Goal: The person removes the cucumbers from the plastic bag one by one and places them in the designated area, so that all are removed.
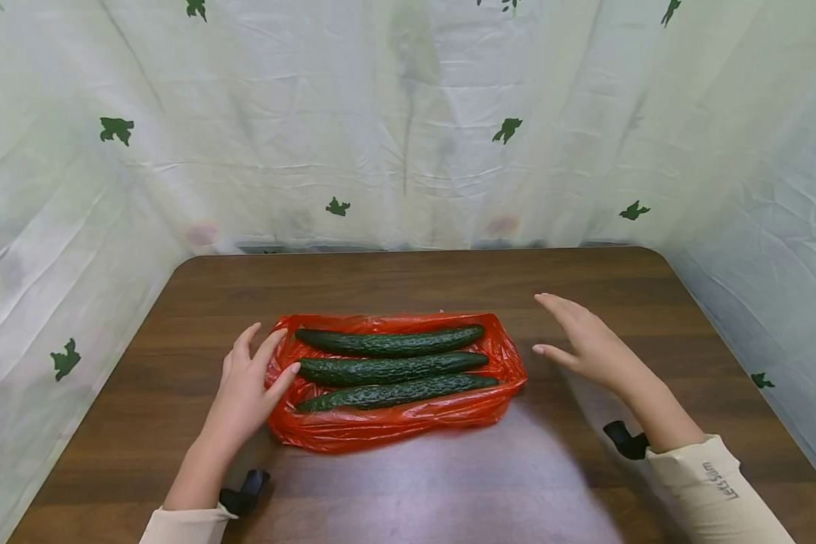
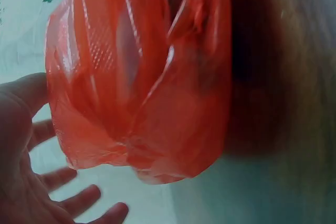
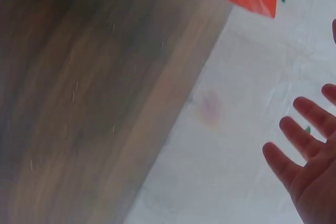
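Note:
Three dark green cucumbers lie side by side: a back cucumber (image 1: 391, 343), a middle cucumber (image 1: 394, 369) and a front cucumber (image 1: 401, 393). They rest in a container lined with a red plastic bag (image 1: 394, 429). At the container's left end is my left hand (image 1: 241, 393), fingers spread, its thumb and index finger over the bag's left rim. In the left wrist view the spread fingers stand around the red bag (image 2: 142, 93), and any light touch there is hard to tell. My right hand (image 1: 595, 351) hovers to the right, apart from the bag, fingers extended and holding nothing.
The brown wooden table (image 1: 211, 302) has rounded back corners. A pale curtain (image 1: 408, 151) with green leaf shapes hangs behind it and along both sides. Black wrist cameras sit near the left cuff (image 1: 245, 493) and right cuff (image 1: 627, 440).

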The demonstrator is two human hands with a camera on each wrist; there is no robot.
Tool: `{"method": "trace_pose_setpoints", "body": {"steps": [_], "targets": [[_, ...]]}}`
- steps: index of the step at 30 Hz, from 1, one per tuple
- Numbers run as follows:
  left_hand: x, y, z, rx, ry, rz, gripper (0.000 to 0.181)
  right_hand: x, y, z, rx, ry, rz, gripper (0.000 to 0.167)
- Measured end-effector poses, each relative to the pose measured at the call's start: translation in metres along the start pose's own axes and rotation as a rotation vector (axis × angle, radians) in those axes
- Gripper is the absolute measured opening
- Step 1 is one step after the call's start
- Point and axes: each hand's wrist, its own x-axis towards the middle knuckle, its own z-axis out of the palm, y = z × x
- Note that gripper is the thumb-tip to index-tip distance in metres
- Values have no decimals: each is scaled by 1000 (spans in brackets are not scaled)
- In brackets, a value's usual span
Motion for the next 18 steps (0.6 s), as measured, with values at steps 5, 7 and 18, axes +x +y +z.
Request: {"method": "trace_pose_setpoints", "body": {"steps": [5,7,18], "targets": [[-5,-5,3,-87,-29,-85,49,3,-14,11,94,-30,22,68],[-6,-7,4,-107,-51,-108,49,4,-21,16,136,-32,22,65],[-15,-19,8,-245,-113,-143,50,10,-48,49,467,-60,35,51]]}}
